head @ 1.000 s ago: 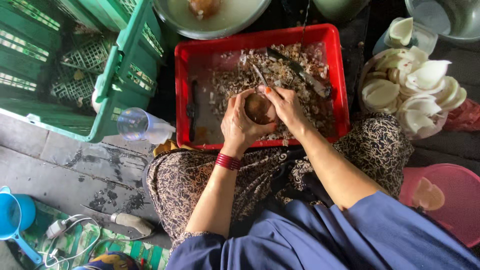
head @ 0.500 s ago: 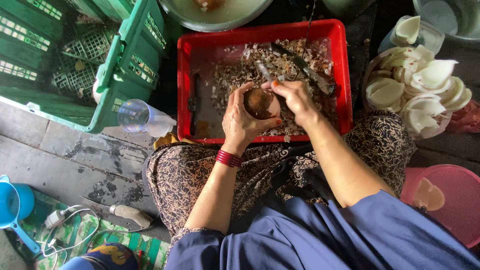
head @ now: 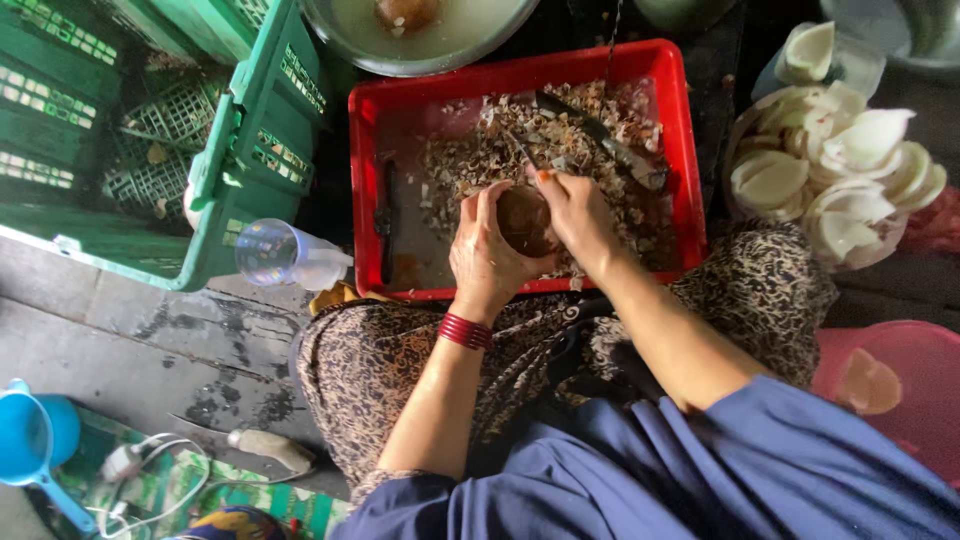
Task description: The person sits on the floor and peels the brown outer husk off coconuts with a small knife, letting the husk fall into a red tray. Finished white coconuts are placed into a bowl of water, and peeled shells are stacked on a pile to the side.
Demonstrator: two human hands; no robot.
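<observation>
Grey concrete floor (head: 120, 340) fills the lower left of the frame, stained and wet in patches, and the person sits low over it with patterned trousers across the knees.

At the centre of the frame a brown, round coconut piece (head: 524, 218) is held just above the near edge of a red plastic tray (head: 366, 200). The left hand (head: 487, 250) cups it from the left side, fingers curled closed around its shell; a stack of red bangles (head: 465, 331) sits on that wrist. The right hand (head: 578, 215) presses against the piece from the right, its fingers bent tight on the rim and, it seems, around a small tool whose blade cannot be made out.

Brown shavings (head: 560, 150) are heaped across the tray's upper and right parts, and a dark-handled knife (head: 600, 140) lies among them. Another dark tool (head: 386, 215) lies along the tray's left side.

Above the tray, at the top edge, stands a metal basin (head: 430, 45) of cloudy water. To the right, white coconut pieces (head: 840, 170) are piled together. A pink basin (head: 900, 400) sits at the lower right. Left of the tray a clear plastic bottle (head: 285, 255) lies beside green crates (head: 150, 130). A blue scoop (head: 35, 445) shows at the lower left edge.
</observation>
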